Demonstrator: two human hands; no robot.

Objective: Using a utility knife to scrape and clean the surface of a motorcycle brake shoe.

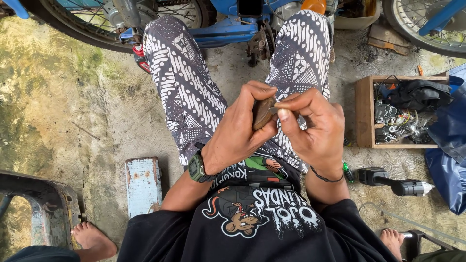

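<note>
Over our lap, just short of the blue motorbike [228,26], our left hand [240,128] clamps a small brown part [262,112], seemingly stiff and light, best gripped edgewise, while right hand [313,128] fingertips pinch together against it.

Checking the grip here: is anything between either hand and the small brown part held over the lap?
Nothing visible. The left hand wraps the small brown part directly, and the right hand pinches in at its edge with bare fingertips, apparently holding a small grey piece against it. No cloth or other tool lies between.
</note>
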